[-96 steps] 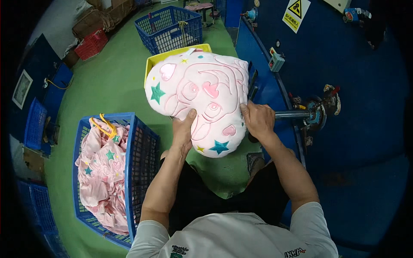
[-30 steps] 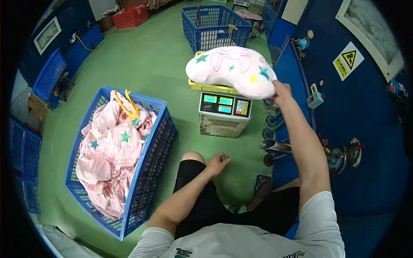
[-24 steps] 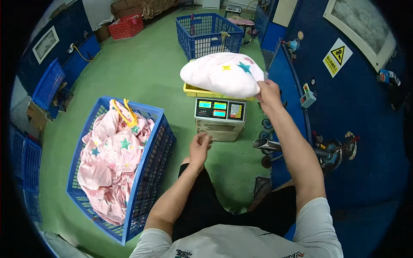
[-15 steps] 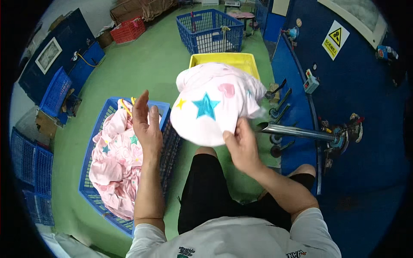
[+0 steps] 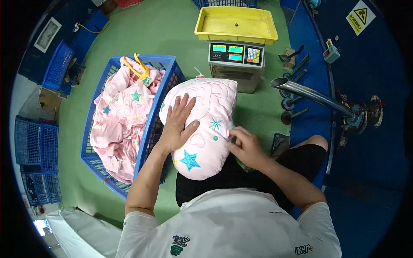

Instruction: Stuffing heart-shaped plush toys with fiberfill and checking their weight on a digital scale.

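A plump pale-pink plush pillow [image 5: 202, 129] rests on my lap, with stitched wavy lines, a blue star, a heart outline and small dots on it. My left hand [image 5: 175, 129] lies flat on its upper left side, fingers spread. At its right edge my right hand [image 5: 248, 148] pinches the fabric between thumb and curled fingers; the exact grip is partly hidden. To my left stands a blue plastic basket [image 5: 161, 92] heaped with limp pink covers [image 5: 122, 129] bearing stars and hearts. A yellow cord [image 5: 138, 68] lies over the covers at the far end.
Ahead, a yellow tray [image 5: 236, 26] sits on a digital scale [image 5: 235, 54] atop a box. A slant-cut metal tube [image 5: 314, 96] juts toward me from the blue machine on the right, with pedal-like levers [image 5: 297, 109] beneath. Blue crates [image 5: 28, 142] stack at far left.
The pillow has come down and toward me from in front of the yellow tray onto my lap. My left hand, raised and free before, now lies on it. The scale has come into view.
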Action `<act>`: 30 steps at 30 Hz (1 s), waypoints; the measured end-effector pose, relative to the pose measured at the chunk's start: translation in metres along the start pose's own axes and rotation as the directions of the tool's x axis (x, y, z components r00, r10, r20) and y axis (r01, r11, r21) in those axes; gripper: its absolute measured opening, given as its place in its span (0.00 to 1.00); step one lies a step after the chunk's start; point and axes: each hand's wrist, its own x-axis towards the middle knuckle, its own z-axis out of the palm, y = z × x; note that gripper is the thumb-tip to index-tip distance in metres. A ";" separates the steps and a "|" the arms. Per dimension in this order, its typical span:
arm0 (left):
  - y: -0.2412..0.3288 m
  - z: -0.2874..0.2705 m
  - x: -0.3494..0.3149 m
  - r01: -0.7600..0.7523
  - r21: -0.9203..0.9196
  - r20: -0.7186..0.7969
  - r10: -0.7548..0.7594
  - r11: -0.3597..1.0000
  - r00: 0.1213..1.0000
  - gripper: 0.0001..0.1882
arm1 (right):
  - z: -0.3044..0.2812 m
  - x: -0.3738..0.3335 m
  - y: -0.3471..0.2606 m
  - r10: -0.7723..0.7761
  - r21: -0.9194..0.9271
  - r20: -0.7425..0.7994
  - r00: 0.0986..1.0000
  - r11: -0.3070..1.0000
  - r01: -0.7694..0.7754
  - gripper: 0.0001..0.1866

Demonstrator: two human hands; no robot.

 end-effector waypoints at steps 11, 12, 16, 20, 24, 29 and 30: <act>0.004 0.010 -0.002 -0.149 -0.057 0.074 0.153 0.987 0.985 0.36 | 0.046 0.032 0.008 0.325 0.218 0.471 0.820 0.858 -0.465 0.15; -0.001 0.012 -0.003 -0.140 -0.020 0.070 0.141 0.990 0.988 0.36 | 0.051 0.017 -0.001 0.311 0.418 0.494 0.812 0.734 -0.535 0.15; 0.013 -0.013 0.015 0.017 0.066 0.156 -0.027 0.998 0.987 0.37 | 0.041 -0.004 0.002 0.264 0.633 0.559 0.786 0.476 -0.610 0.18; 0.037 -0.061 0.056 0.391 0.183 0.425 -0.431 0.902 0.796 0.39 | 0.011 0.001 0.029 0.284 0.324 0.620 0.731 0.756 -0.568 0.25; -0.034 -0.011 0.050 0.006 0.255 0.047 -0.019 0.967 0.999 0.41 | 0.003 0.006 0.000 0.626 0.042 0.527 0.575 0.656 -0.753 0.27; 0.015 -0.012 0.037 0.020 -0.273 0.220 0.042 0.962 0.975 0.43 | 0.044 0.048 0.016 0.443 0.818 0.399 0.803 0.224 -0.530 0.29; 0.015 -0.011 0.033 -0.016 -0.335 0.209 0.091 0.942 0.974 0.43 | 0.051 0.051 0.024 0.437 0.799 0.422 0.794 0.235 -0.554 0.29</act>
